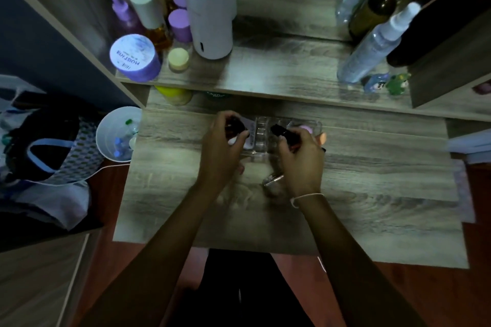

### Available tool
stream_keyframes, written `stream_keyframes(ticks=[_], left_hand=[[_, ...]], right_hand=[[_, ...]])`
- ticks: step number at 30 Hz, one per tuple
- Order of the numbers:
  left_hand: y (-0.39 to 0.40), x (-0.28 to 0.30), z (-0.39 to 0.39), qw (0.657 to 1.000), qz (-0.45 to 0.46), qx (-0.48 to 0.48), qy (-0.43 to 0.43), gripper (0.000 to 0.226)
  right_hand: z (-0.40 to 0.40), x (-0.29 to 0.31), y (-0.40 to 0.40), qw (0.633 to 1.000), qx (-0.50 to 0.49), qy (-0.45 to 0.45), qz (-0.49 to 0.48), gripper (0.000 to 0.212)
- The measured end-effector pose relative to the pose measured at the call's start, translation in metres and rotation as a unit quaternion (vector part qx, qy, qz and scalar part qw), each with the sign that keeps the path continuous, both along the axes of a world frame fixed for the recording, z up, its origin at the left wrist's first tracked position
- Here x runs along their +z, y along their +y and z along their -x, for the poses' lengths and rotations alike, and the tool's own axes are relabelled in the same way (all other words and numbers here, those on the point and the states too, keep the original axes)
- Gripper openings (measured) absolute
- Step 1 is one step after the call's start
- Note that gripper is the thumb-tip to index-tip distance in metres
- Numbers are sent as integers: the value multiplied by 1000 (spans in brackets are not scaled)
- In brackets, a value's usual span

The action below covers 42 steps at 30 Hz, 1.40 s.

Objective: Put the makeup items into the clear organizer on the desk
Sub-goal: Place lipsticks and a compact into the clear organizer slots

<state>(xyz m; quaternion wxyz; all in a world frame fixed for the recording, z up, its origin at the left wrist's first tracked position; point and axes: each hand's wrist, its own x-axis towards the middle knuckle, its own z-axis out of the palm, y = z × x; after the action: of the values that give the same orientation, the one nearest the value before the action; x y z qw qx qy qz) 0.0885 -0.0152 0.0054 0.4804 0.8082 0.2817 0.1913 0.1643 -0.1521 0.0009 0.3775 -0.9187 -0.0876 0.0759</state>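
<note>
The clear organizer [261,138] lies on the wooden desk [372,180], with small open compartments in its middle. My left hand [223,151] is over its left end, closed on a small dark bottle [235,125] beside a pale purple item [248,127]. My right hand [303,162] is over the right end, closed on a dark tube with a black cap [281,131]. A pink round item [305,129] sits in the organizer's right end. A peach sponge [322,138] shows just past my right hand. A small shiny item [273,180] lies on the desk below my right hand.
A raised shelf [279,71] behind the organizer carries a white cylinder device [210,8], purple jars [134,57], bottles at left and spray bottles [377,45] at right. A white bin [119,135] stands left of the desk, with bags beside it.
</note>
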Motion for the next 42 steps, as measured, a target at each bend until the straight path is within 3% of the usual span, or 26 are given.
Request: stream_keyframes(ticks=[11,26,34,42], left_hand=[[2,-8,-51,991,-52,-115,45,31],[5,-22,-62,963,-152,-162,154,29],[6,-26,-64,962,-146,-165,162,36],[8,-30,-64,963,-131,-157,175,38]], right_hand=[[-27,-6,9,996,37,-6,79,27],[-37,2,24,978,99,4,186,25],[-43,-4,30,978,125,21,165,21],[-44,-8,25,981,124,20,145,31]])
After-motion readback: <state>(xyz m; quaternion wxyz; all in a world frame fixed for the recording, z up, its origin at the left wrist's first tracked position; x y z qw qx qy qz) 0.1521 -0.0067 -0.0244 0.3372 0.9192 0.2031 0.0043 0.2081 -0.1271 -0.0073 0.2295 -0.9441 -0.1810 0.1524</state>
